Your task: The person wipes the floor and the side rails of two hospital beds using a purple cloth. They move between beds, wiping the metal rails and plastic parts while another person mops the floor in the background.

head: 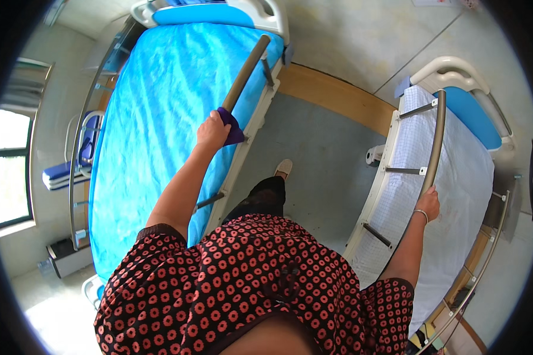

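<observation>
My left hand (213, 131) grips a purple cloth (233, 128) around the brown side rail (244, 75) of the bed on the left. A bright blue sheet (160, 102) covers that bed. On the right, my right hand (428, 204) is closed around the curved brown side rail (437, 128) of a second bed, which has a white sheet (462, 186) with a faint pattern at its near edge. A band circles my right wrist.
Grey floor (315, 146) lies between the beds, with my shoe (284, 167) on it. Both beds have blue and cream end boards (468, 115). A blue folding chair (66, 173) and a window (9, 168) are at the far left; a low cabinet (71, 262) stands below.
</observation>
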Available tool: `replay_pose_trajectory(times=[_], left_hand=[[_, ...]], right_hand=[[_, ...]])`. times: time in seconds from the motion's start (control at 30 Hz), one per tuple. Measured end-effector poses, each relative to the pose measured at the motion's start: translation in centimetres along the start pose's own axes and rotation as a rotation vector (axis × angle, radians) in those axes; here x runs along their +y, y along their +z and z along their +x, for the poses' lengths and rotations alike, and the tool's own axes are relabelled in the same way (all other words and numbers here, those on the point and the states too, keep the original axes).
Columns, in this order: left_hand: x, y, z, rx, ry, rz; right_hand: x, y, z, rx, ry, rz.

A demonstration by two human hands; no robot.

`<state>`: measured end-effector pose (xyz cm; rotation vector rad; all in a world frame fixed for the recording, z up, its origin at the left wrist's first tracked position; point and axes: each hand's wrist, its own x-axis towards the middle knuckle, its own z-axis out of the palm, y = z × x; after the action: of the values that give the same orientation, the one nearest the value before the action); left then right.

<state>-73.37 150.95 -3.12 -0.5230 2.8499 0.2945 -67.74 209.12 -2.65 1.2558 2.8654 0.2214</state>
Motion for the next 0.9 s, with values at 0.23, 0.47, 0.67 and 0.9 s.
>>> replay_pose_trajectory(times=[0.23, 0.47, 0.67, 0.9], left_hand=[[-9.3, 1.0, -13.1, -0.05, -0.036, -0.074], [-16.8, 1.7, -25.9, 0.02, -0.037, -0.089], [-17.2, 4.0, -24.5, 0.076, -0.043, -0.019], [-14.9, 3.3, -20.5, 0.115, 0.028, 0.093]], right_hand=[[2.8, 2.5, -2.5, -0.046, -0.281, 0.37], [13.4, 0.4, -16.7, -0.145, -0.381, 0.349], [18.9, 2.8, -22.4, -0.184, -0.299, 0.618], [16.5, 0.1, -23.4, -0.284, -0.163, 0.393]])
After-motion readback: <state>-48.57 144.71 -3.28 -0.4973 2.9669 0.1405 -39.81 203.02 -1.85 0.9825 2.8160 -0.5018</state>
